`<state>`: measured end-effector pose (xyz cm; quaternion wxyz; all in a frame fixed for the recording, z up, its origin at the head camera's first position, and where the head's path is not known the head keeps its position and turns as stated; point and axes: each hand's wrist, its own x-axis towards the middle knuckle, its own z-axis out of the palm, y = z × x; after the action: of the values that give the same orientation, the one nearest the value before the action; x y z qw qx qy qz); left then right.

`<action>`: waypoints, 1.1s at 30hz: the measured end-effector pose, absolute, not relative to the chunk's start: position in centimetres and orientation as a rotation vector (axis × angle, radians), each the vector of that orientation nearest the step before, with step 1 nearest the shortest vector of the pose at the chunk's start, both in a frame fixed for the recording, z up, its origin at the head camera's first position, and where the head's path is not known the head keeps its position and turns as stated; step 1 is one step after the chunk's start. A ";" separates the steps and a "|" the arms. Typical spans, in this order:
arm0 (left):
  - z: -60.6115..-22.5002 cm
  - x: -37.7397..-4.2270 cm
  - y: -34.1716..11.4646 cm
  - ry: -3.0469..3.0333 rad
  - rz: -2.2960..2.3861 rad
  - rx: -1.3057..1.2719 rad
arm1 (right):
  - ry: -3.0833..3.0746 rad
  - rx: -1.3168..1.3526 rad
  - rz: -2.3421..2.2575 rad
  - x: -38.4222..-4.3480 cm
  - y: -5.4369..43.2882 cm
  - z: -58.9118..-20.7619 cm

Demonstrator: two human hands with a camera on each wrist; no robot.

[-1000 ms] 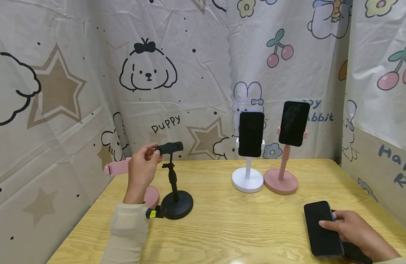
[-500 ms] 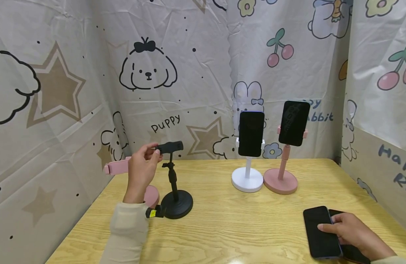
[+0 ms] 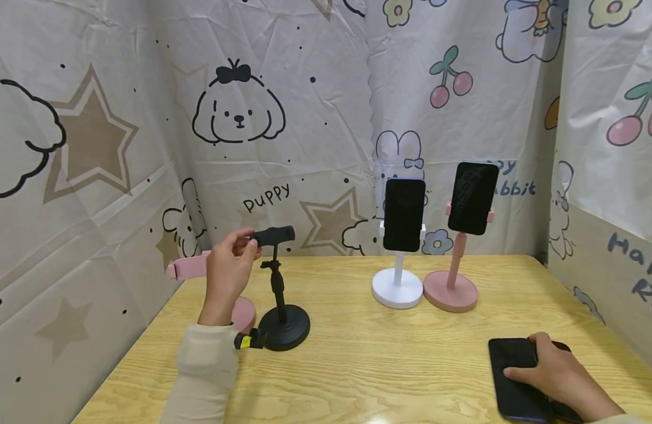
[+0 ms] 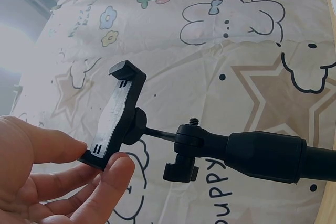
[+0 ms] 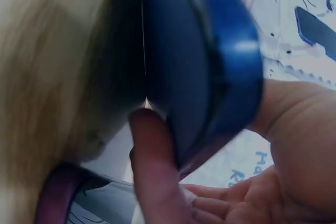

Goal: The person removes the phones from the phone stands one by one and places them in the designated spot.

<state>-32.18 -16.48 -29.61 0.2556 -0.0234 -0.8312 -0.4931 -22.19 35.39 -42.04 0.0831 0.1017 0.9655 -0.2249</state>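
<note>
My left hand [image 3: 230, 271] pinches the end of the clamp [image 4: 118, 114] on a black phone stand [image 3: 278, 288] between thumb and fingers. No phone sits in that clamp. At the lower right, my right hand [image 3: 561, 371] holds a dark smartphone [image 3: 511, 403] by its long edge, thumb across the screen. Its blue rim [image 5: 239, 61] shows close up in the right wrist view, tilted against the table. Another dark phone [image 3: 566, 412] lies partly hidden below and beside that hand.
A pink phone stand [image 3: 188, 268] is partly hidden behind my left wrist. Toward the back right, a white stand [image 3: 397, 288] and a pink stand [image 3: 450, 291] each bear an upright phone. Printed fabric [image 3: 326, 147] walls the wooden table [image 3: 358, 365].
My right hand has shifted slightly toward the table's front, and the phone in it has turned and tipped. The left hand keeps its hold on the black clamp.
</note>
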 end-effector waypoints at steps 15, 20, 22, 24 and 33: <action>-29.5 -32.1 -16.5 -2.254 -1.305 -0.073 | 2.868 0.352 -0.408 -22.0 32.4 -42.3; -29.5 -32.1 -16.4 -2.258 -1.289 -0.081 | 2.891 0.360 -0.344 -21.9 31.7 -42.0; -29.5 -32.1 -16.4 -2.260 -1.289 -0.079 | 2.893 0.359 -0.324 -21.8 31.5 -41.9; -29.5 -32.1 -16.5 -2.262 -1.288 -0.076 | 2.894 0.348 -0.314 -21.8 31.4 -41.9; -29.4 -32.0 -16.4 -2.260 -1.291 -0.078 | 2.903 0.324 -0.225 -22.1 31.6 -42.8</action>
<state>-31.97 -16.45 -29.36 0.2658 -0.0287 -0.8367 -0.4780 -22.11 31.61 -42.76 0.1055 0.1101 0.9853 -0.0765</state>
